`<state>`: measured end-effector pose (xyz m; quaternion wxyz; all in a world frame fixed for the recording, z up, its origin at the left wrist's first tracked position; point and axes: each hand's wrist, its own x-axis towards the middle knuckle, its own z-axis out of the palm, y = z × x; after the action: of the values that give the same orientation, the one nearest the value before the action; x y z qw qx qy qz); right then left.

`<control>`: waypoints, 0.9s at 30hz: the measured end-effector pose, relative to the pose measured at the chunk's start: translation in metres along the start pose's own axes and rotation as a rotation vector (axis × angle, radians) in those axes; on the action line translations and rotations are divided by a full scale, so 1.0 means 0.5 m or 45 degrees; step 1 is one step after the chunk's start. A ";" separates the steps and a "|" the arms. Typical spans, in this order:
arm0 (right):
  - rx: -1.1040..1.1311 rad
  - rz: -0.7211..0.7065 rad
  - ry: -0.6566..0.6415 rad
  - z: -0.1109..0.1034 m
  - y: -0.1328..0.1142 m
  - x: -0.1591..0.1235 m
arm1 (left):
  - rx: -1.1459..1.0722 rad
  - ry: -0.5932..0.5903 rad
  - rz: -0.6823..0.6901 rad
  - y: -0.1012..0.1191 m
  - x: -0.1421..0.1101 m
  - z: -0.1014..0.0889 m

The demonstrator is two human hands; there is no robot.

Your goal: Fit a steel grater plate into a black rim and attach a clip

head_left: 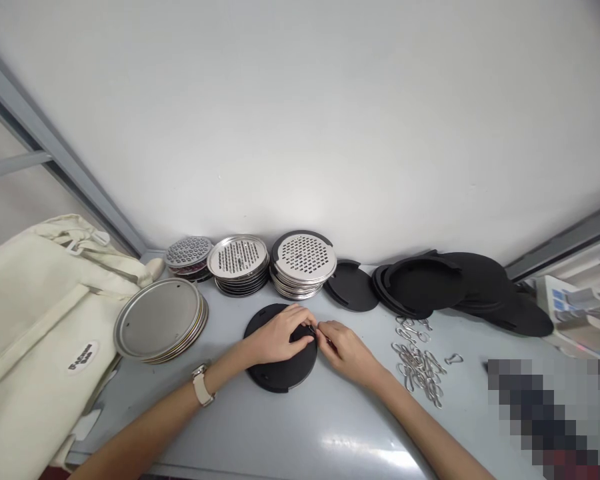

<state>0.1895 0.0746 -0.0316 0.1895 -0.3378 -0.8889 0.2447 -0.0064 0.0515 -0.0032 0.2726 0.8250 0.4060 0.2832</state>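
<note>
Head view: a flat, round, matte black disc lies on the smooth, glossy grey surface, directly beneath the person's two hands. The left hand rests across its top, fingers curled and thumb apart from them; whether its fingertips grip anything I cannot tell. The right hand is narrow, its fingertips pinched on a small dark metallic piece at the disc's right rim.

Right of the hands sits a loose, tangled heap of shiny wire-like metal clips, one stray clip just beside it. Behind stand three stacks of round, perforated metal plates, with overlapping matte black discs to their right. At left, a stack of smooth, satin-grey round plates stands beside a soft cream fabric bag.
</note>
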 end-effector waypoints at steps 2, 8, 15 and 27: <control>-0.008 0.010 0.032 0.005 -0.002 0.001 | 0.012 0.010 0.006 0.002 0.000 0.000; -0.020 0.003 0.052 0.010 -0.003 0.001 | 0.055 0.027 0.023 0.003 0.003 0.001; -0.035 0.000 0.017 0.002 0.001 -0.001 | 0.081 0.019 -0.004 -0.001 0.003 0.003; -0.046 -0.075 -0.016 -0.004 0.006 0.000 | 0.046 -0.005 0.001 0.002 0.002 0.000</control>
<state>0.1918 0.0772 -0.0316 0.1849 -0.3133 -0.9039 0.2252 -0.0054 0.0520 -0.0024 0.2583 0.8304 0.4104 0.2743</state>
